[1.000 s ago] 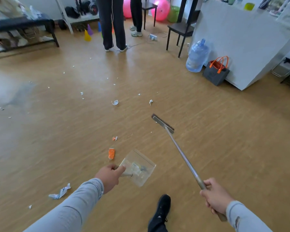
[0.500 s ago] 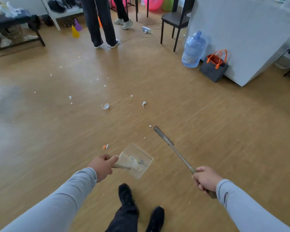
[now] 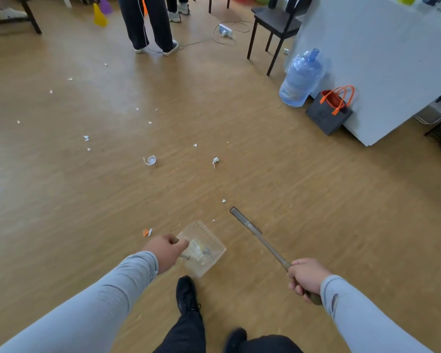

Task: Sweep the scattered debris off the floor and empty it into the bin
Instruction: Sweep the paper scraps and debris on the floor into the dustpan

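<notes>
My left hand (image 3: 166, 250) grips the handle of a clear plastic dustpan (image 3: 205, 248) held just above the wooden floor, with a few scraps inside it. My right hand (image 3: 306, 277) grips the metal handle of a slim broom (image 3: 255, 231), whose head points up-left near the floor. An orange-and-white scrap (image 3: 147, 232) lies just left of the dustpan. Small white bits (image 3: 223, 201) lie ahead of the broom head. Farther off lie a curled white strip (image 3: 150, 160) and a crumpled white piece (image 3: 215, 161). No bin shows.
A person's legs (image 3: 148, 24) stand at the back. A blue water jug (image 3: 301, 77) and a grey bag with orange handles (image 3: 330, 110) sit against a white counter (image 3: 382, 62) on the right. A black chair (image 3: 273, 26) and a power strip (image 3: 224, 30) are behind.
I have stepped forward, so the debris ahead looks nearer and the larger orange piece and the paper at left have left the view. Both hands keep their grips; the broom head drew closer.
</notes>
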The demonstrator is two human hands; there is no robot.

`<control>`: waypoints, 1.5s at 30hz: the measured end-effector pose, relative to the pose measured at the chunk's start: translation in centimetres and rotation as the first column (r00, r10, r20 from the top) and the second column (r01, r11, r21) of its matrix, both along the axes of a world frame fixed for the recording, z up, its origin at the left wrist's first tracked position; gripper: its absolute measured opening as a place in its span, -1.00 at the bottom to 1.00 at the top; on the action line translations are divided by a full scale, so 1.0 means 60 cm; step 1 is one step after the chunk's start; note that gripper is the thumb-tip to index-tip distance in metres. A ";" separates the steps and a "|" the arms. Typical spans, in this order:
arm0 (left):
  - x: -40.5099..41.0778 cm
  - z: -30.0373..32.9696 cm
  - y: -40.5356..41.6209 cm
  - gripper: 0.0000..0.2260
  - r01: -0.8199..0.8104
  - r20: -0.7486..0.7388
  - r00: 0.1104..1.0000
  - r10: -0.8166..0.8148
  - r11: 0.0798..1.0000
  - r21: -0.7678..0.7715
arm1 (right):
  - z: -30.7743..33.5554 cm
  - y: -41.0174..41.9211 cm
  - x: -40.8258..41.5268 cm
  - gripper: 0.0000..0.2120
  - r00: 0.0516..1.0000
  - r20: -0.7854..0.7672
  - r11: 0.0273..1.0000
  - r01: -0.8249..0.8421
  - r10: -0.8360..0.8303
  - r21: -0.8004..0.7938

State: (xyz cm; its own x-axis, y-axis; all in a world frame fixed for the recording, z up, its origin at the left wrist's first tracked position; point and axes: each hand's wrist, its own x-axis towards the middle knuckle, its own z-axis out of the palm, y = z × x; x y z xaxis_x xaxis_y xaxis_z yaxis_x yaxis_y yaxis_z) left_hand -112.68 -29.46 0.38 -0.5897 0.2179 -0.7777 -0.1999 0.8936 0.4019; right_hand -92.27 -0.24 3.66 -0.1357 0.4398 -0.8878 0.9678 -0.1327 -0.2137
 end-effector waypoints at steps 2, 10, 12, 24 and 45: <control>-0.026 -0.016 0.008 -0.63 0.031 -0.003 1.000 -0.031 0.999 -0.021 | -0.007 -0.006 -0.038 -0.65 1.000 0.008 1.000 0.002 -0.002 -0.008; -0.090 -0.083 0.043 -0.70 0.085 -0.004 0.996 -0.086 0.991 -0.104 | -0.062 -0.020 -0.164 -0.60 0.998 0.057 0.998 -0.032 0.035 -0.057; -0.101 -0.103 0.049 -0.70 0.074 -0.006 0.997 -0.075 0.990 -0.119 | -0.084 -0.036 -0.177 -0.51 0.991 0.063 0.992 -0.113 0.116 -0.051; -0.153 -0.102 0.079 -0.69 0.113 -0.055 0.991 -0.121 0.985 -0.133 | 0.002 0.054 -0.148 -0.46 0.990 0.019 0.974 -0.137 0.142 -0.180; -0.164 -0.065 0.120 -0.70 0.041 -0.012 0.999 -0.042 0.997 -0.072 | 0.017 0.151 -0.205 -0.44 0.985 -0.097 0.987 -0.149 0.143 -0.065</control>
State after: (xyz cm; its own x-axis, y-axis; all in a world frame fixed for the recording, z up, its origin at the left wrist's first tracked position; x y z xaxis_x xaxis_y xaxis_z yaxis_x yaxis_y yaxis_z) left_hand -122.50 -22.26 -3.52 -0.5919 0.1865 -0.7841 -0.1570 0.9276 0.3391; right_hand -104.56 8.81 4.69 -0.2760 0.3444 -0.8973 0.9547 -0.0097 -0.2974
